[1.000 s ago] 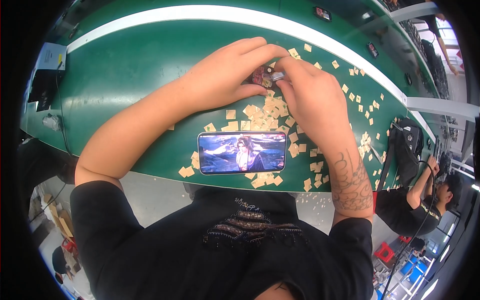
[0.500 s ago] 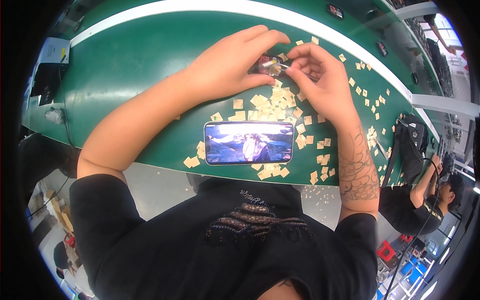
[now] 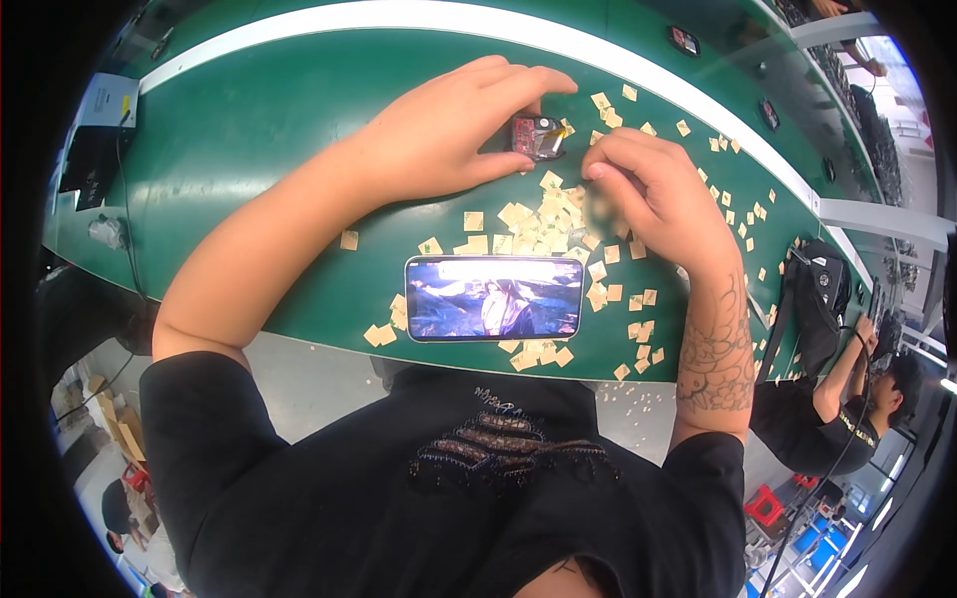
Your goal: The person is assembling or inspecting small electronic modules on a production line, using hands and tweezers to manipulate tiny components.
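The phone (image 3: 493,299) lies with its screen lit on the green bench (image 3: 249,130), near the edge closest to the person. Beyond the phone's right half is the small device (image 3: 528,138), dark with a reddish face, a shiny piece (image 3: 549,147) lying across its right side.

The left hand (image 3: 444,140) reaches in beyond the phone from the left and has the device. Its thumb is at the device's near edge and a bent finger at the far edge, so those fingers look lightly clamped on it; the forefinger stretches past, clear of it.

What has just changed is the right hand (image 3: 653,184). Half a second ago its fingers were just beside the device with something thin; now it has drawn back, and sits beyond the phone's far right corner, over some pale squares. For the work, this leaves the device in the left hand alone, its right side uncovered. The right thumb and forefinger are together; whether something thin is pinched between them I cannot tell, as the patch below is blurred.

The pale squares (image 3: 548,214) heap up between the phone and the device, and more lie scattered around the phone, mostly to its right. Well to the phone's right are a black bag (image 3: 822,309) and a co-worker (image 3: 822,424) in dark clothes.
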{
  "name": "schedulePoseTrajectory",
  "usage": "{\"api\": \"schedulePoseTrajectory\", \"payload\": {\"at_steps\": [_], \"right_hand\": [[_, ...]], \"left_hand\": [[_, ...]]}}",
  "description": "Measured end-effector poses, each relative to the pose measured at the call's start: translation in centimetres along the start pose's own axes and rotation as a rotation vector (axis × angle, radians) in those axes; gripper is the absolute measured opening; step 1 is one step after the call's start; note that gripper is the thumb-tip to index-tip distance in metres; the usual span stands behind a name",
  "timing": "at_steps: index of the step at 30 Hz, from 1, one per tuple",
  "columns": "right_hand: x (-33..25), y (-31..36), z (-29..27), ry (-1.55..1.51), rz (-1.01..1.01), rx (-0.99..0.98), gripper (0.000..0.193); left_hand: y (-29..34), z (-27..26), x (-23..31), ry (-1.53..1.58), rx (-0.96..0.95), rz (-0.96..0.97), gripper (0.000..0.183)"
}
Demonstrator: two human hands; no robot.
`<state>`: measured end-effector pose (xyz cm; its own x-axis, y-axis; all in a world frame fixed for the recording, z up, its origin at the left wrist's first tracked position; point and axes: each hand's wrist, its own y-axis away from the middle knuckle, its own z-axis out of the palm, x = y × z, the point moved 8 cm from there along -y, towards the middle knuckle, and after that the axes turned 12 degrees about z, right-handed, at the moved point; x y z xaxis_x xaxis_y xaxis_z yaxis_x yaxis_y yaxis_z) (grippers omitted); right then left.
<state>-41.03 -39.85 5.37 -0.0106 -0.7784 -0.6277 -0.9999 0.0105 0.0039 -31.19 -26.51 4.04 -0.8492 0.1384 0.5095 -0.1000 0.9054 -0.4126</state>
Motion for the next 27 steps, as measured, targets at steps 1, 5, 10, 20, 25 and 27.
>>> {"api": "schedulePoseTrajectory", "payload": {"at_steps": [1, 5, 10, 20, 25, 27], "right_hand": [[-0.2, 0.0, -0.2, 0.001, 0.0, -0.001, 0.008], [0.6, -0.3, -0.3, 0.002, 0.214, 0.06, 0.02], [-0.7, -1.2, 0.9, -0.183, 0.129, 0.218, 0.027], [0.6, -1.1, 0.7, -0.193, 0.117, 0.226, 0.018], [1.2, -1.0, 0.8, -0.265, 0.147, 0.177, 0.017], [1.7, -0.9, 1.1, -0.33, 0.199, 0.14, 0.015]], "left_hand": [[0.0, -0.1, 0.0, -0.018, 0.007, -0.006, 0.073], [0.0, -0.1, 0.0, -0.055, 0.029, -0.016, 0.072], [-0.2, 0.0, 1.0, -0.112, 0.067, 0.013, 0.068], [0.0, 0.2, 0.8, -0.061, 0.053, 0.0, 0.066], [0.0, 0.2, 0.7, -0.048, 0.056, 0.014, 0.066], [0.0, 0.2, 0.7, -0.041, 0.052, 0.019, 0.065]]}}
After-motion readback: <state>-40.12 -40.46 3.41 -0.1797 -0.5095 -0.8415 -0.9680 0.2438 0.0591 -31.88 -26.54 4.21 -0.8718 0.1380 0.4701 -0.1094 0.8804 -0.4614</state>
